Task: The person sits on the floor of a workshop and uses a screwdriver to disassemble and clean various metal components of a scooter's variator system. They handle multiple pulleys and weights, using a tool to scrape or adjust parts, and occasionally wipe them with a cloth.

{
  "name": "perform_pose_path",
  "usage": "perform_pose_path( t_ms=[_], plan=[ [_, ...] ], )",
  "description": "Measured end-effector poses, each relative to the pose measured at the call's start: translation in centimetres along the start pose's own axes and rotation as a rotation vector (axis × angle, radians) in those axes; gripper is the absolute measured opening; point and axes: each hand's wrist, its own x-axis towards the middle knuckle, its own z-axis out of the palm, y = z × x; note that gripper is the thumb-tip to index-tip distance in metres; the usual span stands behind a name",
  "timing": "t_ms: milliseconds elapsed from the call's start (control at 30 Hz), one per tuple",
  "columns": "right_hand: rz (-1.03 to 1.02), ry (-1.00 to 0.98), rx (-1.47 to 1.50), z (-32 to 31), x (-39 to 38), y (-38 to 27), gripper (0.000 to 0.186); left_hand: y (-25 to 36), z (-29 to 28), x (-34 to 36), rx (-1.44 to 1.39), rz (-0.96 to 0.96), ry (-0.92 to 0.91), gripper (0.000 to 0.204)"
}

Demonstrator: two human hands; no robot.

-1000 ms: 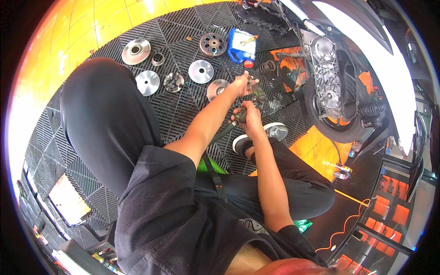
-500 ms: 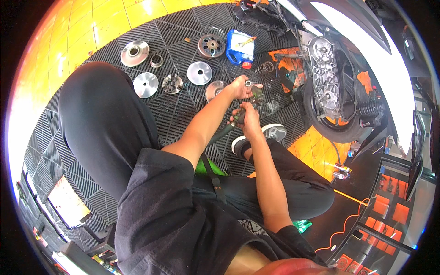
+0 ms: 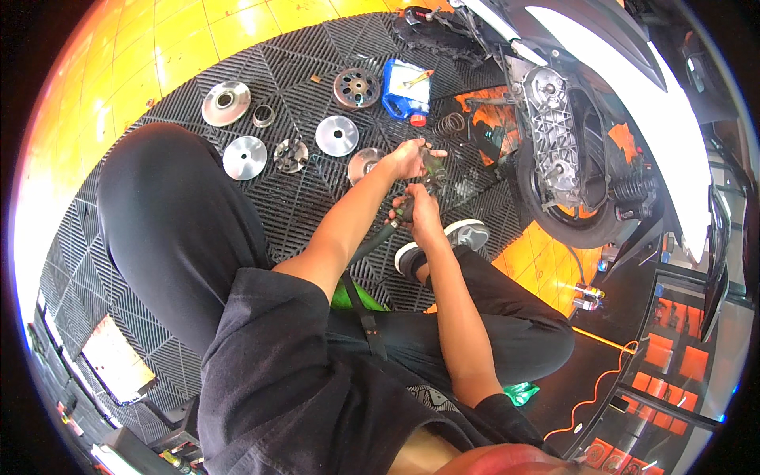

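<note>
My right hand (image 3: 423,207) is wrapped round the grip of a dark air tool (image 3: 407,210), and a black hose (image 3: 372,242) runs from the grip toward my lap. Just beyond it, my left hand (image 3: 409,158) is closed at the tool's greenish-dark head (image 3: 433,165). A small metal ring showed at its fingers in the earlier picture; now I cannot make it out clearly. Beside my left wrist, a shiny metal disc (image 3: 363,165) lies on the black ribbed mat (image 3: 309,214), partly covered by the forearm.
Farther left lie metal discs (image 3: 245,157), a flanged pulley half (image 3: 226,104) and a hub with several posts (image 3: 291,155). A drilled clutch bell (image 3: 356,88), blue jug (image 3: 407,99) and coil spring (image 3: 450,125) lie ahead. To the right stands a scooter with its transmission case (image 3: 550,134) exposed.
The view has shifted slightly, so the floor parts sit a little lower and more to the left. Both hands stay together at the air tool; the ring at my left fingers has turned from sight.
</note>
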Motion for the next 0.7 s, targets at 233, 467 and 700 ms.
perform_pose_path(
  t_ms=[233,467,700],
  plan=[
    [-0.005,0.005,0.004,0.0,0.3,0.3,0.026,-0.1,-0.1,-0.1,-0.083,0.063,0.039,0.029],
    [0.001,-0.007,0.01,0.6,-0.2,-0.2,0.025,-0.1,-0.2,-0.4,-0.051,0.049,0.045,0.036],
    [-0.007,0.062,-0.018,0.5,0.0,0.2,0.026,0.2,0.5,-1.4,-0.065,0.014,0.02,0.036]
  ],
)
